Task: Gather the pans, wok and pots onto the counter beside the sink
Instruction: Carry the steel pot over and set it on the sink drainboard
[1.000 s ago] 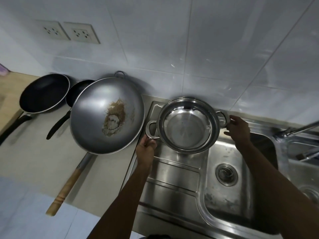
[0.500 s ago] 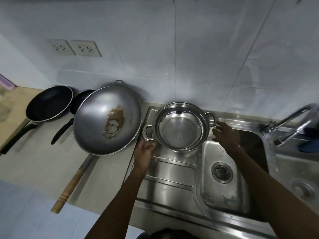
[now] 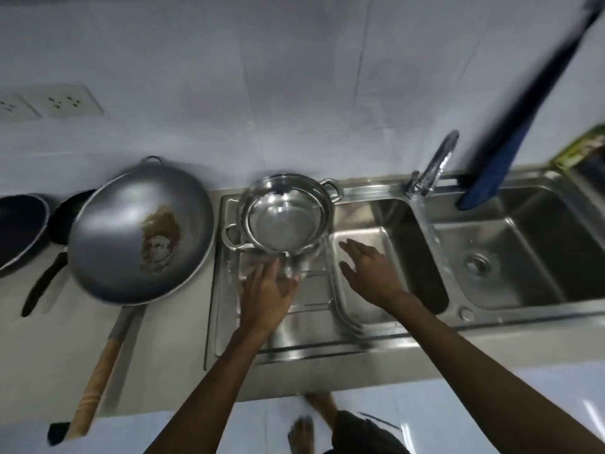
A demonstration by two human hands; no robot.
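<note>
Both hands, left and right, hang open-gripped near the upright pot, handles aligned left-right.

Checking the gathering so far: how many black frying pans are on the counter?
2: a large pan at the far left edge and a smaller pan partly hidden behind the wok. More may lie out of frame.
</note>
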